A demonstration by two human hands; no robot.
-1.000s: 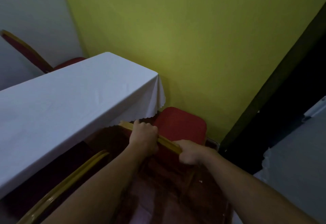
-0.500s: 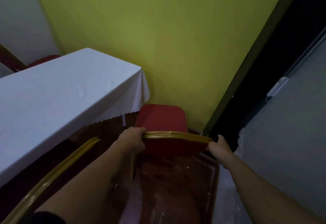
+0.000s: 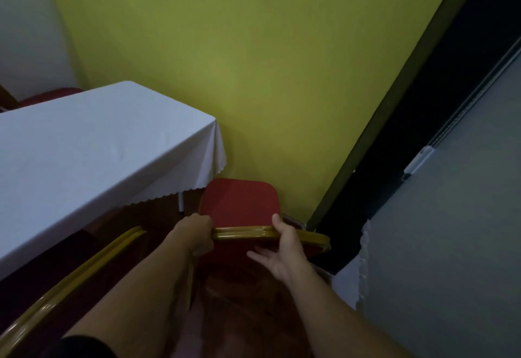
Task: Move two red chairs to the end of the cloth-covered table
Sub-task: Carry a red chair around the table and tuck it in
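Note:
A red chair [image 3: 239, 202] with a gold frame stands at the end of the table with the white cloth [image 3: 93, 143], close to the yellow wall. My left hand [image 3: 197, 233] grips the left end of its gold top rail. My right hand [image 3: 284, 247] holds the rail near its middle, thumb over the top and fingers spread against the red back. The gold back rail of a second chair [image 3: 70, 281] runs diagonally at the lower left, beside my left forearm, along the table's near side.
A third red chair [image 3: 48, 95] shows behind the table at the far left. The yellow wall [image 3: 253, 75] is just past the chair. A dark doorway [image 3: 423, 132] and a grey wall [image 3: 451, 231] close in on the right. The floor is dark reddish wood.
My right hand has slid left along the top rail from its right end to near the middle. The chair sits a little further from the table's corner, square to the wall.

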